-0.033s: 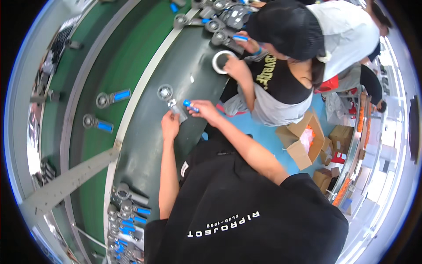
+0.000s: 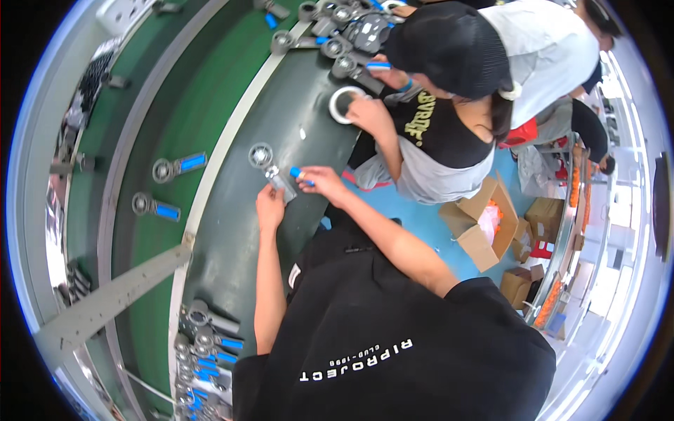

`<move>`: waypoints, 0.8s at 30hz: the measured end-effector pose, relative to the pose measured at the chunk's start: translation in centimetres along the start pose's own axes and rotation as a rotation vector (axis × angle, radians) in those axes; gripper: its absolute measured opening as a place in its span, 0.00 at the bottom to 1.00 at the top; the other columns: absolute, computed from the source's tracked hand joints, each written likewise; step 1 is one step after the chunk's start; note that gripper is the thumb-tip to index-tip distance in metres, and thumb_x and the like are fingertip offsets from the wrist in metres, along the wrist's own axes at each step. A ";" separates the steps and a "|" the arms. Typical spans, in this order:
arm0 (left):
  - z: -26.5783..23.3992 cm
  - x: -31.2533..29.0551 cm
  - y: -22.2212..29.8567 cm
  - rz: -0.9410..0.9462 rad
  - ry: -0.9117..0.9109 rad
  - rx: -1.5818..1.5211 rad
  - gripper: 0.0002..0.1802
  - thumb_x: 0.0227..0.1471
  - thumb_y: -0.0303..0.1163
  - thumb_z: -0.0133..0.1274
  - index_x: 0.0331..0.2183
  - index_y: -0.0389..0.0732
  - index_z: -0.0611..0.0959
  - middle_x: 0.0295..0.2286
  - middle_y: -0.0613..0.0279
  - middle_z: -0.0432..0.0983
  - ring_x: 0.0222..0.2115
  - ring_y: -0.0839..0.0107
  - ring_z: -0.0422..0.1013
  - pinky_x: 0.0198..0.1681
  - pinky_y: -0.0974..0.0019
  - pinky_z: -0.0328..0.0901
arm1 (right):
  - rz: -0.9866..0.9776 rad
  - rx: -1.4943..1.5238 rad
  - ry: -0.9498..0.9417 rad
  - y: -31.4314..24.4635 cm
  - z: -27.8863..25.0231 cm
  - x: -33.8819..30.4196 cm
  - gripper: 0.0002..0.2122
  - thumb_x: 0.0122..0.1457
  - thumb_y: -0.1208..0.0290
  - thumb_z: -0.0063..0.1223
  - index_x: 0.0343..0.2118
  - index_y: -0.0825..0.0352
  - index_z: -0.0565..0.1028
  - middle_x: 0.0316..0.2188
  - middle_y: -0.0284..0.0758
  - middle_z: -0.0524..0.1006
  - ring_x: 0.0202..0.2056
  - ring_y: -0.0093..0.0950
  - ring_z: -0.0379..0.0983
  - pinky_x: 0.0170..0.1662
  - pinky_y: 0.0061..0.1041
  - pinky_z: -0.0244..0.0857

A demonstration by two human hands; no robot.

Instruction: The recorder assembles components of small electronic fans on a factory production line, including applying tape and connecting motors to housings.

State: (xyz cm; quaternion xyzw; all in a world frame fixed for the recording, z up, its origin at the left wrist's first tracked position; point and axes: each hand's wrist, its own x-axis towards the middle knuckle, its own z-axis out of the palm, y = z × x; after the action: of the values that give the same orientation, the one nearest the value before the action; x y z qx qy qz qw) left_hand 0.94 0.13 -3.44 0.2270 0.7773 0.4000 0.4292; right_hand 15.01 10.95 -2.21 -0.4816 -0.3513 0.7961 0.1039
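Little differs from the earlier frame: the view has tilted slightly, so belt, counter and parts all sit a touch lower, and the right hand [image 2: 324, 182] now covers a bit more of the blue piece [image 2: 295, 172] it pinches. The left hand [image 2: 270, 208] keeps its grip closed on the handle of the grey part [image 2: 282, 188], over the middle of the counter [image 2: 232, 259]; the blue piece is just beside that handle.

The grey part has a round, open ring head and a straight, smooth handle. The blue piece is small and stubby. The counter is dark and lightly glossy, with a pale rail [image 2: 210, 168] dividing it from the matte green belt [image 2: 175, 126], where two ring-headed parts with blue strips lie.

A metal beam [image 2: 119, 298] crosses over the belt, hiding some of it. Similar parts crowd a lower heap [image 2: 205, 340] and an upper heap [image 2: 337, 45]. A co-worker's hand [image 2: 373, 116] holds a white ring [image 2: 333, 107]; an open carton [image 2: 481, 252] stands on the blue floor [image 2: 421, 228].
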 end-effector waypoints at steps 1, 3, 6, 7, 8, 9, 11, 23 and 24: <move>0.0 0.3 -0.2 0.006 -0.019 0.008 0.09 0.51 0.30 0.51 0.32 0.33 0.78 0.18 0.59 0.74 0.17 0.73 0.70 0.24 0.67 0.64 | -0.063 -0.065 0.033 0.2 0.1 0.0 0.15 0.56 0.69 0.54 0.45 0.70 0.73 0.35 0.34 0.76 0.33 0.22 0.74 0.38 0.20 0.69; 0.0 0.7 -0.1 0.032 -0.043 0.018 0.09 0.51 0.30 0.51 0.31 0.34 0.78 0.18 0.59 0.74 0.17 0.73 0.70 0.24 0.68 0.64 | -0.161 -0.214 0.086 0.7 -0.1 0.4 0.16 0.52 0.68 0.58 0.42 0.71 0.75 0.32 0.35 0.78 0.33 0.23 0.74 0.38 0.21 0.69; 0.1 1.1 0.4 0.017 -0.057 0.073 0.09 0.51 0.31 0.52 0.31 0.33 0.78 0.18 0.59 0.74 0.17 0.73 0.70 0.24 0.67 0.64 | -0.414 -0.612 0.316 -0.3 0.5 -0.4 0.14 0.47 0.66 0.61 0.35 0.69 0.78 0.33 0.41 0.78 0.35 0.31 0.76 0.40 0.28 0.67; 0.2 1.3 0.6 0.007 -0.067 0.062 0.09 0.51 0.31 0.52 0.31 0.33 0.78 0.18 0.59 0.74 0.17 0.73 0.70 0.24 0.67 0.64 | -0.466 -0.645 0.327 -0.8 0.6 -0.6 0.14 0.47 0.68 0.59 0.36 0.70 0.77 0.32 0.42 0.77 0.35 0.37 0.75 0.40 0.30 0.66; 0.4 1.5 0.9 0.001 -0.081 0.053 0.09 0.51 0.31 0.52 0.30 0.33 0.78 0.18 0.59 0.74 0.17 0.72 0.70 0.24 0.67 0.64 | -0.516 -0.698 0.370 -1.1 0.6 -0.7 0.13 0.48 0.68 0.58 0.35 0.69 0.77 0.32 0.42 0.76 0.36 0.39 0.73 0.41 0.31 0.65; 0.5 1.7 1.0 0.023 -0.088 0.056 0.09 0.51 0.31 0.52 0.30 0.33 0.78 0.18 0.59 0.74 0.17 0.72 0.70 0.24 0.67 0.64 | -0.566 -0.752 0.413 -1.1 0.4 -0.5 0.12 0.48 0.68 0.57 0.35 0.69 0.77 0.32 0.42 0.75 0.37 0.41 0.72 0.42 0.33 0.64; 1.1 2.2 1.5 0.020 -0.116 0.139 0.10 0.50 0.32 0.52 0.29 0.33 0.77 0.18 0.57 0.73 0.17 0.71 0.69 0.24 0.66 0.64 | -0.768 -0.892 0.480 -0.3 -0.4 0.8 0.09 0.49 0.68 0.57 0.31 0.66 0.77 0.29 0.42 0.72 0.37 0.41 0.67 0.41 0.36 0.61; 1.5 2.6 -0.4 0.066 -0.150 0.052 0.07 0.52 0.28 0.51 0.31 0.32 0.76 0.16 0.62 0.72 0.13 0.78 0.66 0.17 0.72 0.61 | -0.690 -1.070 0.403 0.5 0.0 0.4 0.11 0.54 0.62 0.49 0.31 0.65 0.75 0.34 0.39 0.71 0.41 0.40 0.66 0.43 0.37 0.62; 1.7 2.7 -0.1 0.081 -0.162 0.059 0.07 0.52 0.28 0.51 0.31 0.32 0.76 0.16 0.62 0.72 0.13 0.78 0.66 0.17 0.72 0.61 | -0.628 -1.022 0.399 0.3 0.0 0.3 0.12 0.54 0.62 0.50 0.33 0.65 0.75 0.36 0.39 0.71 0.43 0.40 0.65 0.45 0.37 0.62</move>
State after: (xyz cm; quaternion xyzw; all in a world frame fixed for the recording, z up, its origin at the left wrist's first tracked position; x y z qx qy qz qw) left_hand 0.94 2.71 -5.34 0.3023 0.7419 0.3743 0.4671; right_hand 14.90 10.89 -2.67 -0.4835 -0.7858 0.3541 0.1529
